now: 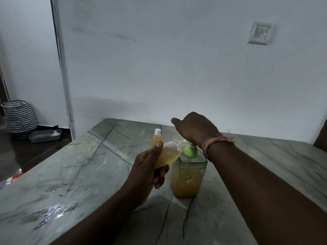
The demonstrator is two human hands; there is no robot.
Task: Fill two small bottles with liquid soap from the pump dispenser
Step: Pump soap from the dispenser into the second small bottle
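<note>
My left hand [147,167] grips a small clear bottle [169,152], tilted with its open mouth up against the green pump nozzle; it holds orange-yellow soap. The pump dispenser [187,175], a clear squarish bottle of orange soap with a green pump head [190,150], stands on the marble table [88,174]. My right hand [194,129] rests on top of the pump head, palm down, and hides the top of it. A second small bottle [157,139], filled and closed with a white cap, stands upright just behind my left hand.
The table meets a white wall at the back. A wet patch [53,209] shines on the table at the left. On the floor to the left stand a zigzag-patterned basket [18,116] and a grey tray [46,136]. A wall switch [260,32] is at upper right.
</note>
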